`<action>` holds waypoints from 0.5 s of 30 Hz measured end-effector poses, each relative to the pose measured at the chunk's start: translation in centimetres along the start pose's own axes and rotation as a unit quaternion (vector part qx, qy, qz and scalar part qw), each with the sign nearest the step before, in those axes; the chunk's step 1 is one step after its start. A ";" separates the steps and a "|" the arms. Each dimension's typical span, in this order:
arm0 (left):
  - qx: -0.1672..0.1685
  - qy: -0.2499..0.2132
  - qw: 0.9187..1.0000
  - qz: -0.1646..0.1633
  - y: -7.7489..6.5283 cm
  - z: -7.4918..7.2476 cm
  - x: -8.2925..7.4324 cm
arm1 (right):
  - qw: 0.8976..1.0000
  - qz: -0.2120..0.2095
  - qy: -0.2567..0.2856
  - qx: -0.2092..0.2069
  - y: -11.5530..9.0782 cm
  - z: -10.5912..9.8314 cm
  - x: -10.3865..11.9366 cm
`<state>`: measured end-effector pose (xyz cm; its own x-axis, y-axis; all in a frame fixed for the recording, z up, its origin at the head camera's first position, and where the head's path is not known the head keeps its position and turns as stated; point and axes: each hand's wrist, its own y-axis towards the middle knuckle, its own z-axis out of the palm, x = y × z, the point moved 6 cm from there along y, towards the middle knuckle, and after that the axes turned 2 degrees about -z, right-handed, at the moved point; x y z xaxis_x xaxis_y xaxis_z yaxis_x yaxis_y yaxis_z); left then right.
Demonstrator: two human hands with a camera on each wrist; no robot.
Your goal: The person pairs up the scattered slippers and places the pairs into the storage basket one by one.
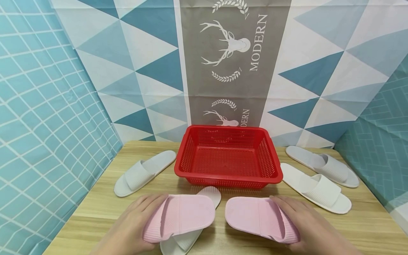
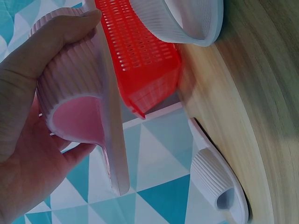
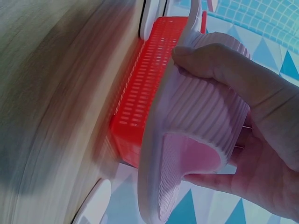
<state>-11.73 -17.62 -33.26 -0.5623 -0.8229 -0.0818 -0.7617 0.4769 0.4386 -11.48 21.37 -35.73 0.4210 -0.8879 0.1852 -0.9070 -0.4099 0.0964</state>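
Note:
Near the front of the table, my left hand grips a pink slipper around its ribbed strap, thumb on the sole edge in the left wrist view. A matching pink slipper is in my right hand, held the same way across the strap. Both slippers are raised above the wood, toes pointing outward and heels towards each other with a gap between. Below the left pink slipper lies a white slipper, partly hidden by it. Just beyond the pair stands a red plastic basket with nothing in it.
Left of the basket lies a white slipper. To its right are a white slipper and a greyer white slipper. The wooden table meets a patterned cloth at the back and tile-patterned sheets at both sides.

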 end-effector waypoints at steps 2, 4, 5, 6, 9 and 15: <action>-0.002 0.002 1.000 0.001 0.0 0.0 0.0 | 1.000 -0.004 -0.002 -0.001 0.1 -0.1 0.1; 0.000 0.003 1.000 0.002 0.0 0.0 0.0 | 1.000 -0.007 -0.003 0.000 0.2 -0.1 0.2; 0.003 0.001 1.000 0.002 0.0 0.1 0.0 | 1.000 -0.005 0.000 0.004 0.2 -0.1 0.2; 0.007 0.001 1.000 -0.002 -0.1 0.1 0.0 | 1.000 -0.003 -0.002 0.005 0.2 -0.1 0.2; 0.018 0.001 1.000 -0.009 -0.1 0.2 0.0 | 1.000 0.007 0.003 0.016 0.2 0.0 0.1; 0.013 -0.003 1.000 -0.006 -0.2 0.2 0.0 | 1.000 -0.006 0.005 0.010 0.0 0.0 0.2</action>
<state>-11.70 -17.65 -33.55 -0.5553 -0.8265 -0.0921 -0.7764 0.4755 0.4136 -11.44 21.22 -35.65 0.4312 -0.8812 0.1938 -0.9022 -0.4241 0.0789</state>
